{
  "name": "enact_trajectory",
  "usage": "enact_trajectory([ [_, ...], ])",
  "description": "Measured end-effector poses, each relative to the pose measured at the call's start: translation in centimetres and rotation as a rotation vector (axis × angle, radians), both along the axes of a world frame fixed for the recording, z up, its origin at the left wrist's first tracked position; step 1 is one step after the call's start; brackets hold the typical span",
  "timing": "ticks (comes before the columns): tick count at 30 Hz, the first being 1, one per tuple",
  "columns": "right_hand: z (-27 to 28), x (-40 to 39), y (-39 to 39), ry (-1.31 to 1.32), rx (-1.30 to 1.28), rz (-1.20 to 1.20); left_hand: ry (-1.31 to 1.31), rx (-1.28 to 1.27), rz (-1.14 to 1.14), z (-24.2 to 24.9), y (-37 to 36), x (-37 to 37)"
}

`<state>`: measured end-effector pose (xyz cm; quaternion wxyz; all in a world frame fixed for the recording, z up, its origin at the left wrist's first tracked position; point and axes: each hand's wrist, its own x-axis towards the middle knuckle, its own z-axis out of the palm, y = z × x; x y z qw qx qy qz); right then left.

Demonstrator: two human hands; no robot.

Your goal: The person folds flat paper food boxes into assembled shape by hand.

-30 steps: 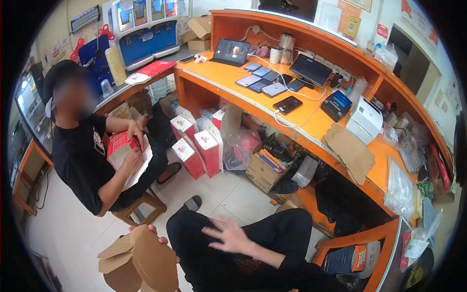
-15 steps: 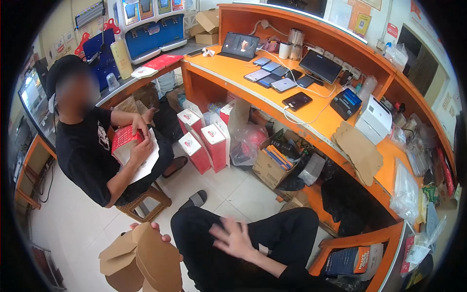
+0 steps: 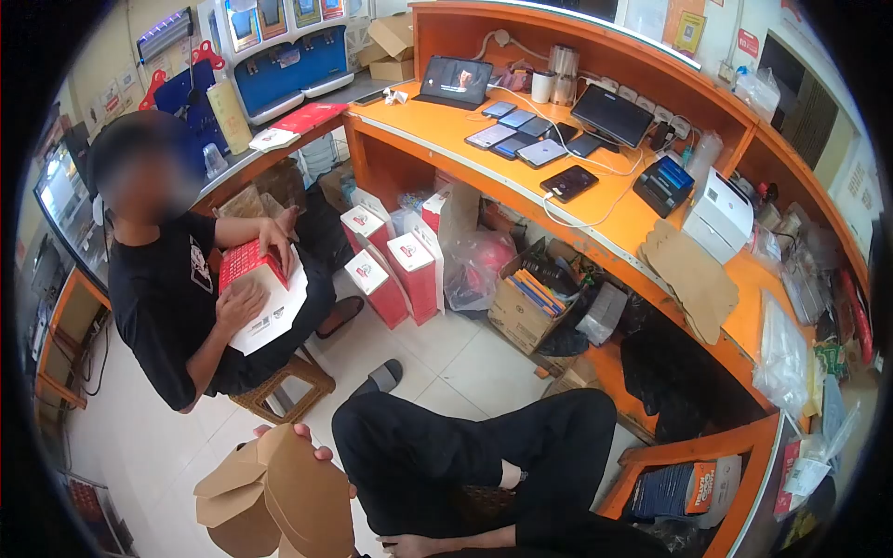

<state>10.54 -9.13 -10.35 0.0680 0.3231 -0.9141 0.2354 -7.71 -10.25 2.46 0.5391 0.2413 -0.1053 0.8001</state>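
Brown folded cardboard pieces (image 3: 312,488) are held at the bottom left by my left hand (image 3: 321,452), whose fingertips curl over their top and right edge. At the bottom edge, against my dark clothing, lies my right hand (image 3: 409,545); its fingers are mostly cut off by the frame, so what it touches is not clear. More flat brown cardboard (image 3: 690,284) overhangs the front edge of the orange counter (image 3: 419,121).
A seated person (image 3: 158,270) at the left has both hands on a red and white box (image 3: 265,298). Red boxes (image 3: 411,270) stand on the floor beside a carton (image 3: 526,316). Phones (image 3: 569,183), a monitor (image 3: 611,116) and a white printer (image 3: 718,221) sit on the counter.
My right hand has dropped from above my lap to the bottom edge. The cardboard in my left hand has shifted slightly right. The other person's near hand has moved onto the box's near side.
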Motion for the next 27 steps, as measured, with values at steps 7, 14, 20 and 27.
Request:
enact_trajectory([
  [7,-1.4,-1.5,0.0,0.089,0.026,0.121,-0.035,-0.080,0.087,1.6,-0.6,1.2],
  [14,5.8,-8.5,10.2,0.194,0.356,-0.575,-0.005,-0.174,0.087,2.2,-2.2,1.0],
  [20,6.7,-8.1,10.4,0.239,0.149,-0.947,-0.013,-0.166,0.018,1.7,-1.4,1.1],
  [27,3.3,-1.8,7.5,0.030,0.143,-0.351,-0.100,-0.120,-0.104,0.4,0.4,0.8],
])
